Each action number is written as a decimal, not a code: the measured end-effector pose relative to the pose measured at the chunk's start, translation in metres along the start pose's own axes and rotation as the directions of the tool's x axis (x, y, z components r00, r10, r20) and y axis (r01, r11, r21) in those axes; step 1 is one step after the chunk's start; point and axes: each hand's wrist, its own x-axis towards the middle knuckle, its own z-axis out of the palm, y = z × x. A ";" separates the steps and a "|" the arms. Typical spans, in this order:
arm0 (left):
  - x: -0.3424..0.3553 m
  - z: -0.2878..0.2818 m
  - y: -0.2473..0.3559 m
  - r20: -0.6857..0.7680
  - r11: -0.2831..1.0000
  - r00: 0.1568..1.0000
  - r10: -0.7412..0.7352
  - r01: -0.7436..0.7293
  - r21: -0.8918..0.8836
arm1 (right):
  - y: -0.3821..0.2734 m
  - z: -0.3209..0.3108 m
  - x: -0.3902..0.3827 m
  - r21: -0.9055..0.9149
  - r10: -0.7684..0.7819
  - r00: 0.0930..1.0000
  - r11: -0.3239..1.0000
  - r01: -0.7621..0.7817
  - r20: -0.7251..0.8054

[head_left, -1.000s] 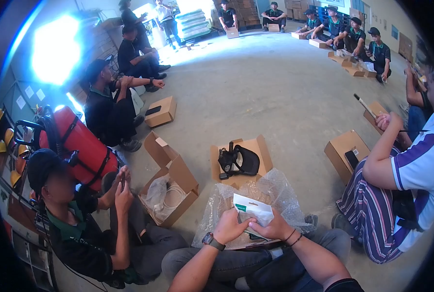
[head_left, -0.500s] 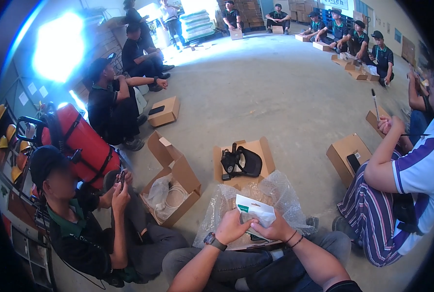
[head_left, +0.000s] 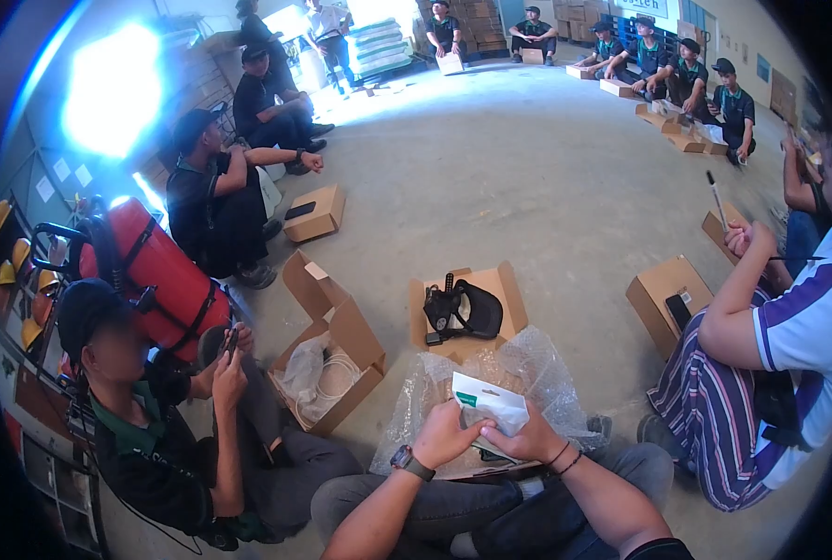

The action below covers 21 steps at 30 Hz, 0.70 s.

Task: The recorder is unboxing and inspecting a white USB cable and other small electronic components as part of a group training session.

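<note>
A white hang-tab packet (head_left: 491,399) with a green patch is gripped at its lower part between both of my hands, over my lap. My left hand (head_left: 451,434), with a watch at the wrist, closes on the packet's left side. On the other side my right hand (head_left: 528,435) holds it, thumbs almost meeting in front. Beneath and beyond my hands spreads clear bubble wrap (head_left: 547,373) over a cardboard box. Just past it, a black cap (head_left: 479,313) with dark gear attached lies on the open cardboard flap (head_left: 509,285).
To my left stands an open carton (head_left: 365,350) with a coiled white cable and plastic bag. A seated person (head_left: 155,439) beside it handles a small dark object. On my right, a carton (head_left: 668,299) carries a phone, near a person in a striped garment (head_left: 715,420). Others sit around the floor.
My hands and the packet stay almost still. The person at my right has tilted a pen slightly leftward, and a far seated person's box has shifted a little.
</note>
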 end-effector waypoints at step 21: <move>0.001 0.007 -0.009 -0.041 0.998 0.998 0.037 -0.039 -0.044 | 0.006 0.001 -0.001 -0.047 -0.006 1.000 0.999 0.005 -0.007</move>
